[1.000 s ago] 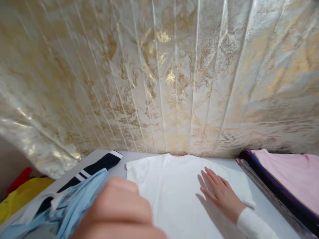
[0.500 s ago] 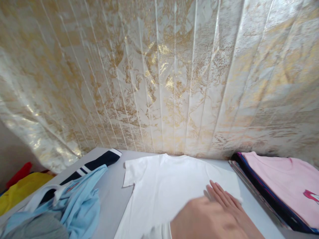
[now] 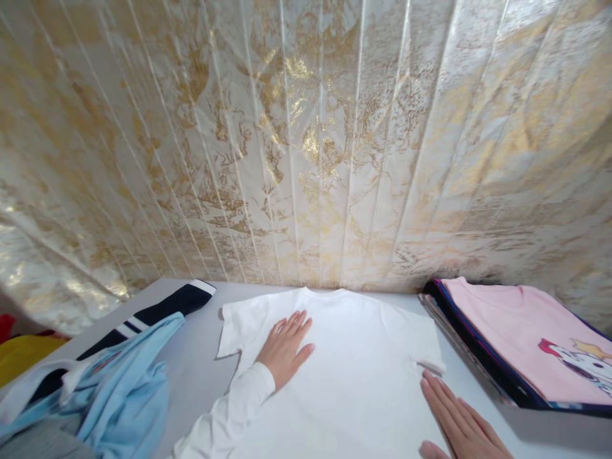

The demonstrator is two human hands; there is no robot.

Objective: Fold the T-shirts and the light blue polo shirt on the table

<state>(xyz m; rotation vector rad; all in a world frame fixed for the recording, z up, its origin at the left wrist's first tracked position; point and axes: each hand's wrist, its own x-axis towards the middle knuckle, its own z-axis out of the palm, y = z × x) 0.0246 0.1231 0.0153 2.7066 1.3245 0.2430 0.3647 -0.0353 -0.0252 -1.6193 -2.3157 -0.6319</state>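
Note:
A white short-sleeved T-shirt (image 3: 349,370) lies spread on the pale table, its neckline toward the wall. My left hand (image 3: 285,350) rests flat on the shirt's upper left part, fingers stretched out, palm down. At the shirt's right side edge, just below the right sleeve, lies my right hand (image 3: 454,417) with straight fingers and the thumb apart. Neither hand grips anything. The lower part of the shirt runs out of view at the bottom.
To the right stands a stack of folded clothes with a pink printed T-shirt (image 3: 521,331) on top. Crumpled light blue cloth (image 3: 127,395) and a dark navy garment (image 3: 157,312) lie left. Yellow cloth (image 3: 29,357) sits at the far left. A gold-patterned sheet (image 3: 310,159) covers the wall behind.
My left hand has moved from the right, where it crossed before my right hand, to the shirt's upper left. My right hand has slid down to the side edge. The view has shifted slightly right.

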